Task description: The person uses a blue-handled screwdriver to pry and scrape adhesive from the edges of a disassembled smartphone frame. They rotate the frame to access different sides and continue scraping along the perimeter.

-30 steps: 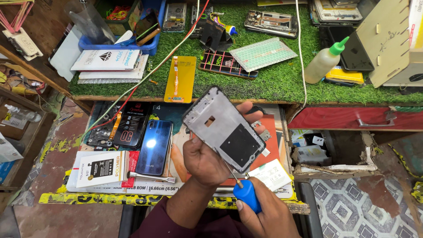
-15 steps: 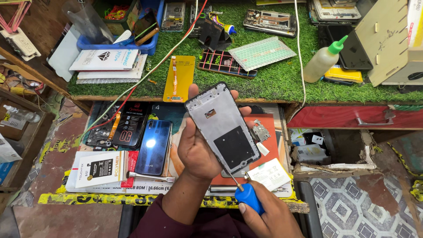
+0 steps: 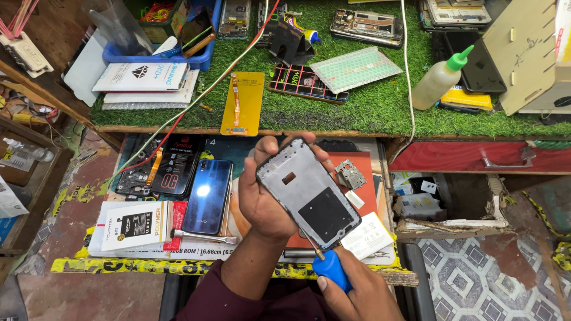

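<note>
On the left of the lower surface [image 3: 71,264] lie boxed screen protectors [image 3: 135,224] and a blue phone [image 3: 207,196], face down. Just right of it, the left hand [image 3: 262,199] has its grip closed round a bare grey phone frame [image 3: 308,193], held tilted above the surface. Screen and board look already out; the frame seems stripped. The right hand [image 3: 357,294] is wrapped round a blue-handled screwdriver [image 3: 330,267], its tip at the frame's lower edge, so I judge screws there remain. A small metal shield plate [image 3: 350,174] lies just right of the frame.
</note>
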